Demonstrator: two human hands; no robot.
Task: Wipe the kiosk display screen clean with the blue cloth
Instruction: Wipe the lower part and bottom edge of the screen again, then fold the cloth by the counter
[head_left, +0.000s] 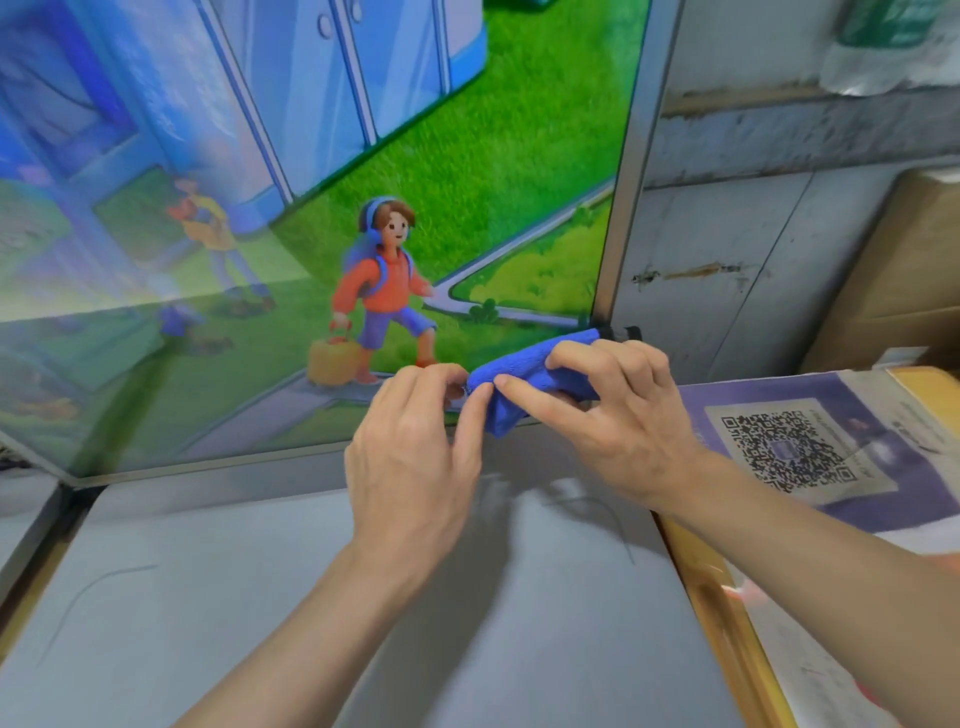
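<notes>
Head view: one kiosk display screen (311, 156), lit, cartoon scene showing one figure in orange hoodie with blue headphones. One blue cloth (524, 369), folded, at screen's lower right corner. Two hands: right hand (618, 415) grips cloth, fingers curled over top, thumb beneath; left hand (410, 452) pinches cloth's left end. One QR-code sheet (789, 447) at right, small print unreadable. One cardboard box (893, 280) far right.

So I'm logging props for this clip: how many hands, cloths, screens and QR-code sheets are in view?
Hands: 2, left hand and right hand, both holding the cloth
Blue cloth: 1
Kiosk display screen: 1
QR-code sheet: 1
Total: 5
</notes>
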